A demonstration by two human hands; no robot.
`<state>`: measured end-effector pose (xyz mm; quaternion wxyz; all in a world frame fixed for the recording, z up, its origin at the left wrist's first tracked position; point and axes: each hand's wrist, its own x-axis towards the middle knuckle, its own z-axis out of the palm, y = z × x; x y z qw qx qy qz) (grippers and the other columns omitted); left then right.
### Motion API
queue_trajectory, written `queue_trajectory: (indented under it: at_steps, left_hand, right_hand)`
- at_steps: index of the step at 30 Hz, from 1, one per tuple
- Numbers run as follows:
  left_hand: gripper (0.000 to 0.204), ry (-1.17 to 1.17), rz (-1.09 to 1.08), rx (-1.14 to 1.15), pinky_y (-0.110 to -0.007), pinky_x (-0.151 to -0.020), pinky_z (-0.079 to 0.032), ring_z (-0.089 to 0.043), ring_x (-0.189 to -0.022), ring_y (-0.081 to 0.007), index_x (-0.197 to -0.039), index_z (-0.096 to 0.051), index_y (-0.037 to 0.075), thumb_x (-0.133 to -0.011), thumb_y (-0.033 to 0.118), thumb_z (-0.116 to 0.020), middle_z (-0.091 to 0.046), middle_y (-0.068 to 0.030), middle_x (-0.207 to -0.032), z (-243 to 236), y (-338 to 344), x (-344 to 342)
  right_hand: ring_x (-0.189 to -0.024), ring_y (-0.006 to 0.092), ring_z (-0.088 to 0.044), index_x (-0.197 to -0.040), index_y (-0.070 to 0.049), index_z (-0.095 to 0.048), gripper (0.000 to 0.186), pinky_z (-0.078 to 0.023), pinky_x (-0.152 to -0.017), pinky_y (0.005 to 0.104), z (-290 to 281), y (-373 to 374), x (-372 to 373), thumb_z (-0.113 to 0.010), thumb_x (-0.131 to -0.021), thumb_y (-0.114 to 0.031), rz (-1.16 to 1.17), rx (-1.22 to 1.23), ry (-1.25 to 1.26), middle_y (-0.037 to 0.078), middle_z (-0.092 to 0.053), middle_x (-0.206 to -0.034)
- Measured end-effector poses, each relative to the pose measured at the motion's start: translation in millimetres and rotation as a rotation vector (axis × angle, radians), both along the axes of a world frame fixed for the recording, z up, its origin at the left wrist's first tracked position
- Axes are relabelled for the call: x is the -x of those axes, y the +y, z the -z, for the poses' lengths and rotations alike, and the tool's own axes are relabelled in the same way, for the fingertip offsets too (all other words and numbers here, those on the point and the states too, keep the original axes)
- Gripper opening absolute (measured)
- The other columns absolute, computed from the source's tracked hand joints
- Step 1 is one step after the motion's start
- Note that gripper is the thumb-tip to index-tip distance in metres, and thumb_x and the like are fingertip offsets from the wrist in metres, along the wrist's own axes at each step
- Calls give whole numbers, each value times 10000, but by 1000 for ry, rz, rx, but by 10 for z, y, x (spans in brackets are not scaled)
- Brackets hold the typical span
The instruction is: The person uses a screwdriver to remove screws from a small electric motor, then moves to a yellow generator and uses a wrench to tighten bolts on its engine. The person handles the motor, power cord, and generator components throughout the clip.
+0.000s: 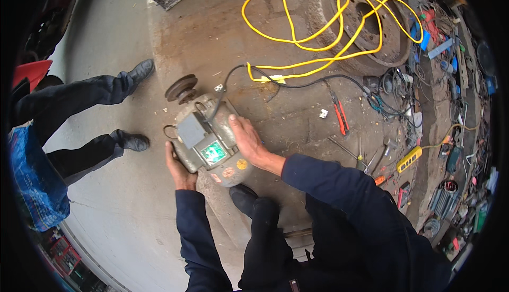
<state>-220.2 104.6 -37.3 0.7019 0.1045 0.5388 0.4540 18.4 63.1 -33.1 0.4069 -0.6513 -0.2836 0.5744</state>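
Left hand (181, 169): cups one side of the grey, rounded metal motor (209, 137)
Right hand (248, 142): holds the opposite side (likely balancing its weight between both palms)

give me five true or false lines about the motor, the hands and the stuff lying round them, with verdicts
1. The left hand and right hand are both on the motor. True.
2. The yellow cord is wound in a tight coil left of the motor. False: it lies in loose loops up and to the right, partly over the round wheel.
3. The red-handled tool lies on the ground right of the motor. True.
4. The bright label on the motor is purple. False: it is mostly green.
5. Another person's dark shoes are left of the motor. True.
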Motion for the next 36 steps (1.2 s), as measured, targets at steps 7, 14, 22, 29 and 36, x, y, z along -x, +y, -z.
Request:
queue_trajectory:
  at_steps: [7,14,22,29,36]
  left_hand:
    - [771,271,32,-16,-454,-1129,-436,-569,-1317,-330,-1426,-527,3,-1012,649,-461,-597,-166,-1419,-32,475,297]
    - [472,600,-116,83,-346,-962,-519,-657,-1124,-269,-1329,-544,-61,-1039,311,-526,-664,-170,-1230,345,-1106,330]
    - [189,591,212,194,-297,-723,-555,-687,-779,-186,-1142,-596,15,-1030,167,-606,-703,-112,-972,122,-2135,-80]
    - [227,507,322,199,-335,-791,-597,-735,-866,-214,-1208,-605,0,-1037,149,-609,-733,-152,-1055,99,-2080,-269]
    - [187,456,340,197,-299,-761,-569,-727,-832,-193,-1185,-600,32,-1051,162,-581,-735,-109,-1007,152,-2089,-373]
  right_hand:
    - [-1003,296,-707,-1191,50,-642,588,-524,-932,415,277,-70,-474,-431,-1087,-488,-340,43,94,197,-706,-1117]
    - [-918,355,-679,-1184,0,-567,336,-530,-854,462,-63,-412,-2731,-691,-926,-176,465,-59,-689,173,-688,-956]
    - [-1518,415,-307,-1547,-61,-377,693,-233,-1243,562,-530,328,-3662,-627,-901,-99,-645,-614,-1743,223,-346,-1616]
    - [-1316,341,-512,-1234,-71,-648,334,-295,-1210,529,-440,789,-3647,-587,-911,-130,-675,-471,-1892,146,-610,-1270]
    - [-981,303,-572,-964,-72,-644,202,-479,-822,449,-1509,759,-4534,-682,-769,-33,-378,-385,-1811,110,-595,-952]
